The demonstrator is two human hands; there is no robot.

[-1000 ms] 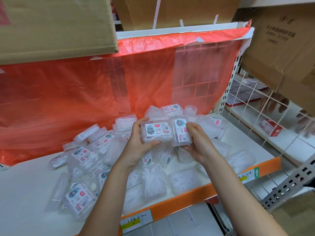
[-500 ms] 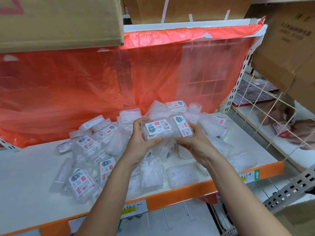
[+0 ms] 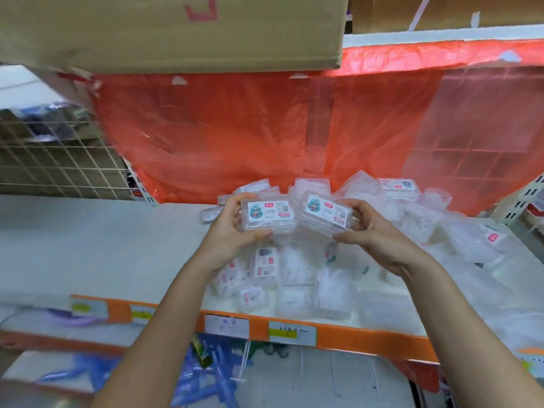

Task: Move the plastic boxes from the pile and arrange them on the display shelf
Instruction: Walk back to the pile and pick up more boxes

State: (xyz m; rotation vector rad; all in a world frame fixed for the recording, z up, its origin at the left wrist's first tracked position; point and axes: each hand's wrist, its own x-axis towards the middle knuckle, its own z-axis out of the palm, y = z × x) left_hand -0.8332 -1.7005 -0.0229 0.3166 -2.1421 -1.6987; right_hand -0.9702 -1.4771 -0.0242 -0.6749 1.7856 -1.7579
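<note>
Carrying is the step in hand: the left hand grips one labelled plastic box, the right hand another, both held side by side above the pile. Next (by my reckoning) comes setting them squarely on the bare white shelf to the left.

Behind your shelf: red sheet, cardboard box.
You see a wire grid at the left and blue items lying below.
</note>
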